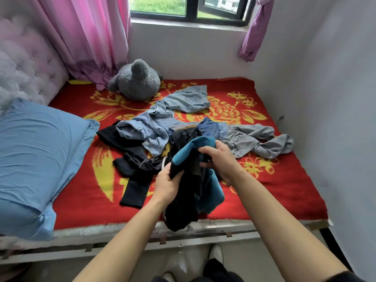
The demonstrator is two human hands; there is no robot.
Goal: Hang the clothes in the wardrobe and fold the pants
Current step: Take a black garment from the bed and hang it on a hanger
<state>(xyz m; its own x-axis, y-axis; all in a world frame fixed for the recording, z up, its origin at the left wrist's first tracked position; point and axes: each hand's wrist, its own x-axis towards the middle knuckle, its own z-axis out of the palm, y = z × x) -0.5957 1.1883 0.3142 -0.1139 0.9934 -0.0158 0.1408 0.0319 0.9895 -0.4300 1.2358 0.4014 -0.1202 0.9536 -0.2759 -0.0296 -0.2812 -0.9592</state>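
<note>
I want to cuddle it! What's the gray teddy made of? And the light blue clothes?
The gray stuffed toy looks like fuzzy plush, its surface nubby and curly. The light blue clothes look like faded denim, matte, with stitched seams and stiff folds; probably cotton.

the pillow (40, 151) runs off the left edge; the window (189, 7) is cut by the top edge. black pants (134, 188) lie partly under the jeans (142, 129). fingertips of the left hand (166, 184) are buried in the garment (183, 202), whose kind cannot be told.
</note>
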